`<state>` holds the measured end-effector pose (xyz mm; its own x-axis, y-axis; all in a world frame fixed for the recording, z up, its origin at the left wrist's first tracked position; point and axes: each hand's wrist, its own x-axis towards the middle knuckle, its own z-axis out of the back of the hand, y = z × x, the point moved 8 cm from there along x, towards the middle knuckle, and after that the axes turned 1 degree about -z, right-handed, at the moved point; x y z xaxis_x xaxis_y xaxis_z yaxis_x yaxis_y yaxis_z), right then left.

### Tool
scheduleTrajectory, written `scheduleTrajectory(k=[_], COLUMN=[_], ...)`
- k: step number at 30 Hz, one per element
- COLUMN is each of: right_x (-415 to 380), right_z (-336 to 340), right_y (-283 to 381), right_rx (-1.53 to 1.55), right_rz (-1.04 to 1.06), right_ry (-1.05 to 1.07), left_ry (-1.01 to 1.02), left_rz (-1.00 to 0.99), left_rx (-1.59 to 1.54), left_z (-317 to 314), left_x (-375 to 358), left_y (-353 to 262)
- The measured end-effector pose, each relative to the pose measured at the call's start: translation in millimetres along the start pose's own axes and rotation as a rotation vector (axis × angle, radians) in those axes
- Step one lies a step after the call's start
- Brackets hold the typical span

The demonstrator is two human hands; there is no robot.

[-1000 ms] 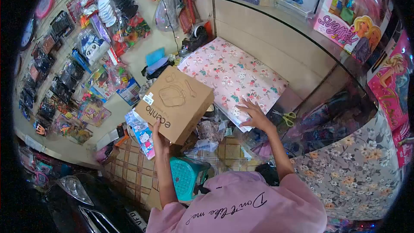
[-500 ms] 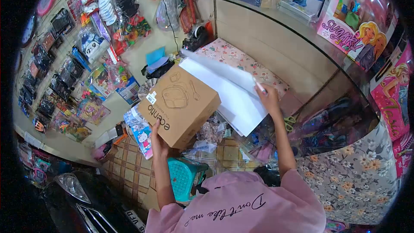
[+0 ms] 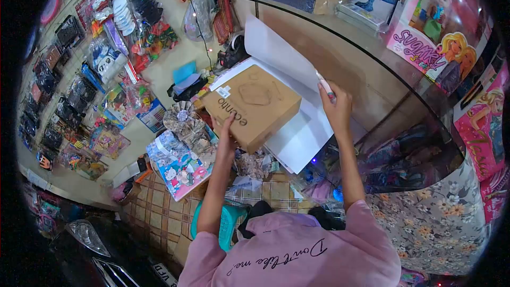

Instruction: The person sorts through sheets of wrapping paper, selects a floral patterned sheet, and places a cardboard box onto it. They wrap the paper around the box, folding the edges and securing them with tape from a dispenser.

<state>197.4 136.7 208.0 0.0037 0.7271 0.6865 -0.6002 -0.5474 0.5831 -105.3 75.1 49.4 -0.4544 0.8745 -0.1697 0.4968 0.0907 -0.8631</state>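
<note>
A brown cardboard box [image 3: 255, 103] printed with a lunch-box drawing lies over a stack of white paper sheets [image 3: 305, 141]. My left hand [image 3: 223, 132] grips its near left edge, thumb on top. Up on the right, my right hand [image 3: 337, 105] holds the edge of a raised white sheet [image 3: 279, 48], which curves up behind the box. A slim white-and-pink object [image 3: 326, 89], too small to name, is also in that hand. Left of my left hand is a Hello Kitty patterned pack [image 3: 183, 169], beside a crumpled patterned paper rosette [image 3: 186, 119].
A glass shelf [image 3: 340, 24] with boxed toys curves overhead. Packaged goods [image 3: 69, 95] hang on the left wall. A teal stool [image 3: 226, 223] stands before me; a black vehicle [image 3: 106, 250] is at lower left. Flowered cloth [image 3: 430, 223] covers the right side.
The box has moved right and away from me, over the paper. The sheet in my right hand is lifted higher. More of the Hello Kitty pack shows.
</note>
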Motion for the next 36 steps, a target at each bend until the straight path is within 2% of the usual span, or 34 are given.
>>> scheduleTrajectory(k=[1,3,6,11,13,15,19,20,22,24,26,28,31,32,34,35,36], right_x=[2.2,5.4,9.8,14.2,17.8,15.8,-1.8,-10.6,-24.4,-37.8,-44.3,-47.0,-32.8,-30.6,-24.8,-23.7,-30.7], right_z=[-0.8,-1.5,-11.5,-14.2,-14.8,-18.6,-45.0,-54.4,-64.3,-72.6,-76.3,-85.7,-101.9,-109.8,-127.3,-133.5,-148.2], right_y=[4.7,15.7,16.6,24.5,31.2,42.0,43.4,33.7,25.2,16.5,17.6,16.5,11.5,7.7,11.6,16.6,16.5], right_rx=[-0.007,-0.024,-0.047,-0.005,0.04,0.025,0.077,0.076,0.05,0.065,0.061,0.063,-0.011,-0.017,-0.079,-0.111,-0.127], right_rz=[0.038,0.11,0.111,0.122,0.134,0.098,0.01,0.003,-0.019,-0.053,-0.009,0.042,-0.192,-0.204,-0.035,0.048,0.022], right_ry=[-0.014,-0.045,0.024,0.035,0.045,0.166,0.514,0.557,0.671,0.808,0.864,0.921,0.947,0.897,0.658,0.535,0.602], left_ry=[-0.03,0.019,0.084,0.149,0.146,0.137,0.107,0.085,0.366,0.369,0.534,0.685,0.775,0.799,0.843,0.787,0.73], left_rz=[0.046,0.005,-0.033,0.081,0.026,-0.017,0.042,-0.007,0.155,0.14,0.061,-0.125,-0.238,-0.28,-0.373,-0.507,-0.642], left_rx=[0.055,0.036,0.051,-0.006,-0.054,-0.022,0.016,0.124,0.326,0.446,0.475,0.722,0.823,0.971,1.267,1.264,1.255], left_z=[-10.4,-21.2,-32.9,-86.2,-88.5,-93.5,-95.1,-84.6,-69.3,-35.1,-24.5,-31.8,-45.8,-42.7,-34.5,-31.7,-27.7], left_x=[-0.5,29.6,72.2,58.9,84.4,93.5,95.1,109.7,124.8,152.4,150.3,132.9,101.6,101.7,102.4,104.1,106.0], left_y=[-2.2,16.4,55.2,52.6,74.9,81.7,83.2,102.5,127.6,158.7,148.5,107.7,54.3,57.4,63.7,63.3,67.9])
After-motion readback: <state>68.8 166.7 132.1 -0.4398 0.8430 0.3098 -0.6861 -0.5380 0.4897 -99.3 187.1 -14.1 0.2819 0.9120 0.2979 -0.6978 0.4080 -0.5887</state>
